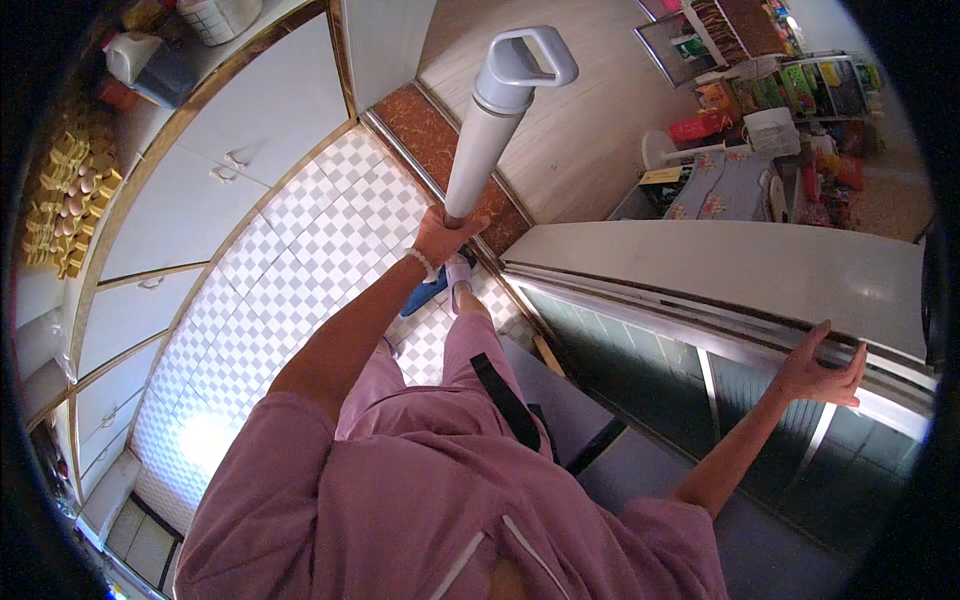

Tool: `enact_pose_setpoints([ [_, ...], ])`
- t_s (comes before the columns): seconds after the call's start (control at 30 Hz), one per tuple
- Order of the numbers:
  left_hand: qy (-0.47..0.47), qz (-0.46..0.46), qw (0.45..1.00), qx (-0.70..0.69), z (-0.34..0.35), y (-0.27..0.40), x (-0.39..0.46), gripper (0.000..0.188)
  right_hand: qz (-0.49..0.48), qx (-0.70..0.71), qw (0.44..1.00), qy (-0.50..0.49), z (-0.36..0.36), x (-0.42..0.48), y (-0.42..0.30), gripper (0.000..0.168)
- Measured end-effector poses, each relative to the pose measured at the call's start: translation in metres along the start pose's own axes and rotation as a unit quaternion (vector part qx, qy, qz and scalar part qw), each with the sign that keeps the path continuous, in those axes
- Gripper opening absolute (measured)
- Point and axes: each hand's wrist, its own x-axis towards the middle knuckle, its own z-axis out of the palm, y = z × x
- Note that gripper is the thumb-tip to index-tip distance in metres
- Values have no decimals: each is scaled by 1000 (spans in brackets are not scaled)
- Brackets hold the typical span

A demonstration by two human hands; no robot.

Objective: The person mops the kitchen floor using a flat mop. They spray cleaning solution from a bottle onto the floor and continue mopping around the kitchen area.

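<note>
My left hand point(448, 234) grips a pale pole point(486, 154) just below its wide sleeve. A grey loop handle point(525, 67) tops the pole, which tilts up and away from me. The hand and forearm hide its lower part. Beside my foot, a blue flat object point(426, 295) lies on the floor, partly covered; whether it joins the pole cannot be seen. Off to the right, my right hand point(821, 373) rests with spread fingers against the edge of a white door point(720, 274), by a metal-framed glass panel point(645, 367).
A reddish stone threshold point(420, 124) with metal strips divides the checkered tile floor point(300, 262) from a wood-look floor point(570, 142). White cabinets point(247, 97) line the left, with egg trays point(67, 202) and a plastic jug point(146, 67) on top. Household goods crowd a bedding-covered surface point(712, 184) beyond the door.
</note>
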Motion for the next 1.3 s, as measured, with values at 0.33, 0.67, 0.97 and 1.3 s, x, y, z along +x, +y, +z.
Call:
enact_pose_setpoints([
  [0.33, 31, -28, 999, -15, 17, -32, -6, 32, 65, -44, 995, -59, 5, 2, 7, 65],
  [0.67, 100, 58, 993, 21, -32, 23, -1, 33, 53, -83, 994, -39, 9, -5, 18, 63],
  [0.97, 27, 0, 1000, 13, 10, -4, -9, 34, 62, -44, 996, -35, 4, -3, 4, 60],
  [1.3, 10, -14, 996, 83, -20, -20, 33, 47, 85, -55, 991, -88, -3, 9, -7, 55],
])
